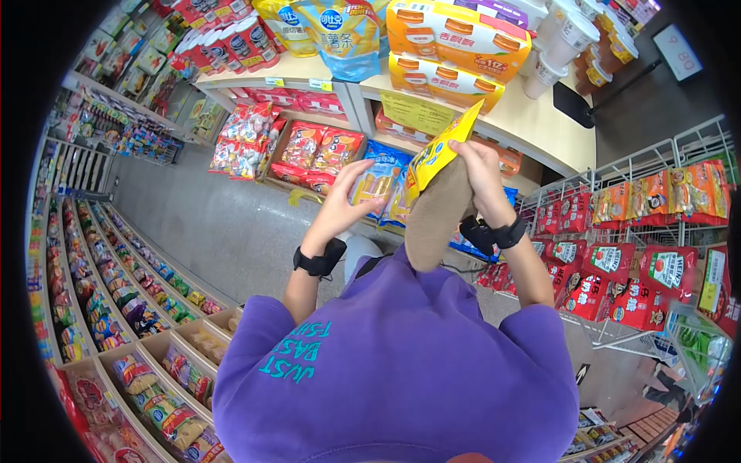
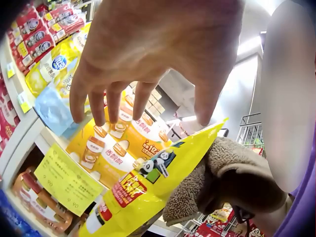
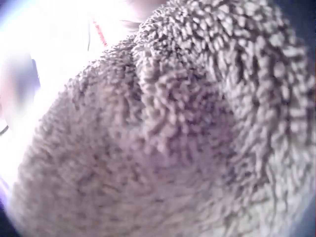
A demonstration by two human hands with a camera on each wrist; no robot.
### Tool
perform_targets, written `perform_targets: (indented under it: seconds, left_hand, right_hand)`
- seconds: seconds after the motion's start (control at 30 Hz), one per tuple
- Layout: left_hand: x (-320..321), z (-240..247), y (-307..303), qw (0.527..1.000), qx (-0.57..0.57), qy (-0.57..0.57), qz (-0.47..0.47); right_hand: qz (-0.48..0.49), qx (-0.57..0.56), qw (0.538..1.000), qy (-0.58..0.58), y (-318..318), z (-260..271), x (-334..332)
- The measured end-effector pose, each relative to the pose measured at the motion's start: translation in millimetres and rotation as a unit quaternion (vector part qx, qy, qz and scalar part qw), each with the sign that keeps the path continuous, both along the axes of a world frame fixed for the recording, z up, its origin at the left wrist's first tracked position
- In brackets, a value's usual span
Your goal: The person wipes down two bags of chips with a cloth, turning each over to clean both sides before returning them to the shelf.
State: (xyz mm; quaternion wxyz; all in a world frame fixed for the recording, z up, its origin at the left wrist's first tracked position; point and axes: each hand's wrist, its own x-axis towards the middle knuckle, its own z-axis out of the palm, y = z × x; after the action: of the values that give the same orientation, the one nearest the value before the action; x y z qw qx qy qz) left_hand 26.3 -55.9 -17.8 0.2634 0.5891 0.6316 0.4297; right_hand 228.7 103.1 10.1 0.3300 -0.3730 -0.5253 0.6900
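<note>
My right hand (image 1: pixel 485 174) pinches the upper corner of a yellow snack bag (image 1: pixel 434 157) together with a grey-brown terry cloth (image 1: pixel 441 220). The cloth hangs down below the bag, towards the purple shirt. In the right wrist view the looped cloth (image 3: pixel 163 138) fills most of the picture and hides the right fingers. My left hand (image 1: pixel 340 207) is apart from the bag, thumb and fingers spread, with nothing in it. The left wrist view has this hand (image 2: pixel 158 44) above the bag (image 2: pixel 158 185), whose front carries a panda picture and red lettering.
A wooden shelf (image 1: pixel 567 143) ahead bears orange multipacks (image 1: pixel 455 46) and blue and yellow pouches (image 1: pixel 340 38). Under it are red snack packs (image 1: pixel 320 147) and blue bags (image 1: pixel 386 166). A wire rack (image 1: pixel 590 201) with red packets stands at right. Candy bins (image 1: pixel 166 363) line the left.
</note>
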Motion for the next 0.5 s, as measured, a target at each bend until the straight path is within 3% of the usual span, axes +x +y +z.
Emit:
perform_targets:
  seconds: [0.03, 0.1, 0.13, 0.17, 0.23, 0.27, 0.3, 0.37, 0.5]
  left_hand:
    - [1.6, -0.9, -1.8, 1.000, 0.005, 0.000, -0.004]
    - [-2.0, -5.4, -3.0, 0.995, 0.058, -0.032, 0.073]
    - [-4.8, -8.6, -4.8, 0.982, 0.072, -0.108, 0.137]
    - [-5.6, -7.3, -3.7, 0.969, 0.112, -0.150, 0.163]
    - [-0.4, 7.6, -4.0, 0.963, 0.093, -0.176, 0.180]
    - [-3.4, 7.7, -3.7, 0.984, 0.089, -0.059, 0.142]
    - [-0.7, 18.8, -4.7, 0.993, 0.075, 0.034, 0.084]
    - [15.3, 24.8, 0.7, 0.993, 0.064, 0.103, 0.018]
    - [57.2, 20.2, 25.3, 0.974, 0.131, 0.181, 0.025]
  right_hand:
    - [-0.004, 0.005, 1.000, 0.000, -8.5, 4.2, 2.0]
    - [-0.079, 0.193, 0.976, 0.060, -23.0, 15.2, 9.4]
    - [-0.078, 0.211, 0.973, 0.041, -16.6, 13.0, 16.6]
    - [-0.076, 0.207, 0.975, 0.029, -8.3, 5.4, 21.4]
    - [-0.106, -0.026, 0.992, 0.070, 10.6, -14.6, 25.5]
    - [-0.125, 0.015, 0.992, 0.017, 7.2, -18.4, 26.6]
    - [-0.145, 0.064, 0.987, 0.037, 0.6, -19.5, 19.5]
    - [-0.131, 0.077, 0.987, 0.045, -3.7, -18.4, 13.4]
    - [-0.108, 0.030, 0.992, 0.059, -4.0, -19.6, 5.1]
